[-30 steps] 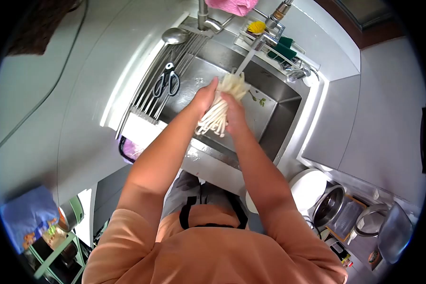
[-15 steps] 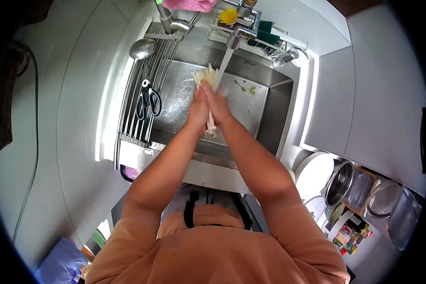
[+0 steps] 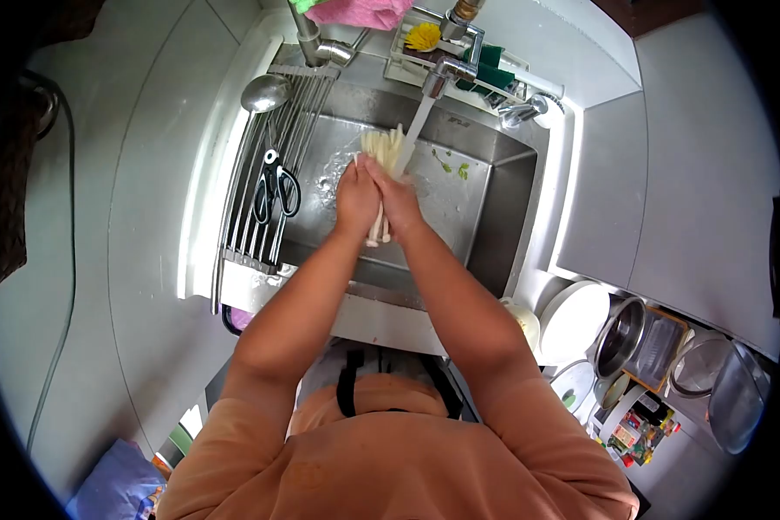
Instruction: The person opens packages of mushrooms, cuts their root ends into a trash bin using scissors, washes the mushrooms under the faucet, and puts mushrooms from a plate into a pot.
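Note:
Both of my hands are closed around a bundle of long white enoki mushrooms over the steel sink. My left hand presses on it from the left, my right hand from the right. The bundle sticks out above my fingers and below, between my wrists. From the faucet a stream of water runs down beside the bundle's upper end and my right hand. Small green leaves lie on the sink floor at the right.
A roll-up rack at the sink's left side carries a ladle and scissors. Behind the sink are a pink cloth, a yellow brush and green scouring pads. White plates and a metal bowl stand at the right.
My hands have come closer together around the mushrooms, which now form a narrower bundle. The camera view has shifted, and the bundle sits left of the water stream instead of directly under it.

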